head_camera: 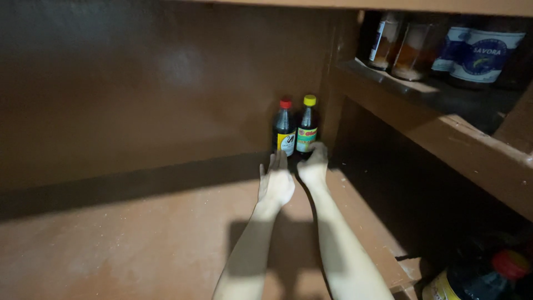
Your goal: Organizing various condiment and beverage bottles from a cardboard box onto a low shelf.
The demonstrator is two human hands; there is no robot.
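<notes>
Two dark bottles stand side by side in the far corner of a brown wooden shelf [139, 239]. One bottle has a red cap [284, 129], the other a yellow cap [307, 126]. My left hand [276, 182] is stretched out flat, fingers apart, its fingertips at the base of the red-capped bottle and holding nothing. My right hand [314, 165] curls around the lower part of the yellow-capped bottle, touching its label side. Both forearms reach in from the bottom of the view.
A brown back wall and a wooden upright [333, 94] close the corner. To the right, an upper shelf [444, 128] carries several jars and bottles. A dark bottle with a red cap [488, 275] and a yellow lid sit at the bottom right.
</notes>
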